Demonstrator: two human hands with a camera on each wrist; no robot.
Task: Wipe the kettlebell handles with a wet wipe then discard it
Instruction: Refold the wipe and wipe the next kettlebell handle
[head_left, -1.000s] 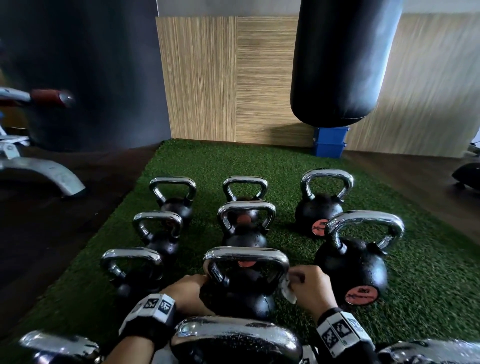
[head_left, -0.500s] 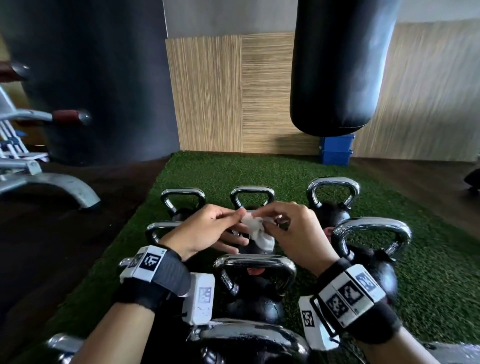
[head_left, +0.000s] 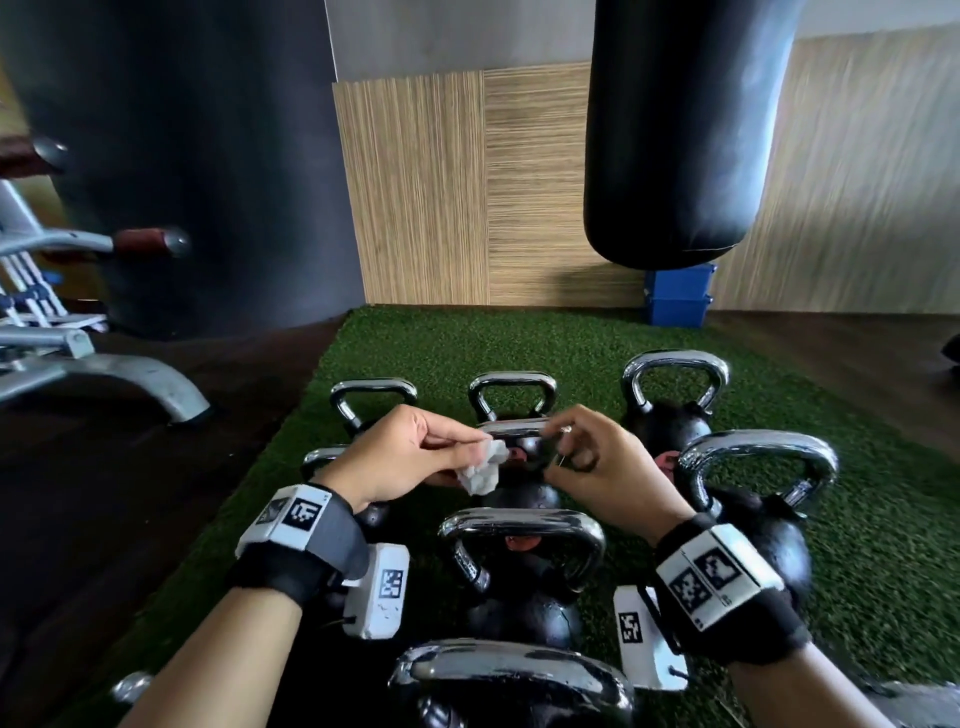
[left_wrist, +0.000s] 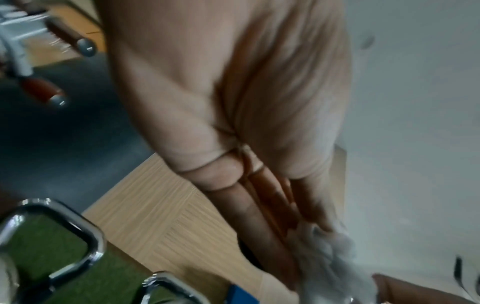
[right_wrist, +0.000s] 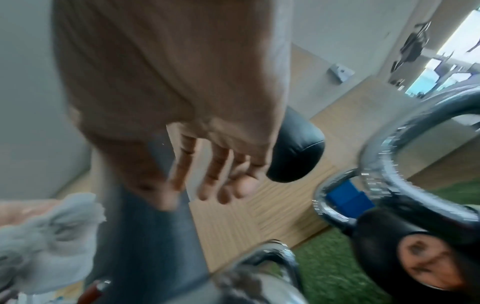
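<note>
Both hands are up above the kettlebells on the green turf mat (head_left: 857, 519). The left hand (head_left: 400, 457) pinches the crumpled wet wipe (head_left: 480, 467) between thumb and fingertips, holding it in the air over the middle column. The right hand (head_left: 597, 462) sits just beside it, fingers loosely spread and holding nothing. Directly below stands a chrome-handled kettlebell (head_left: 522, 566); a larger kettlebell (head_left: 758, 499) sits to the right. A black punching bag (head_left: 680, 130) hangs beyond.
</note>
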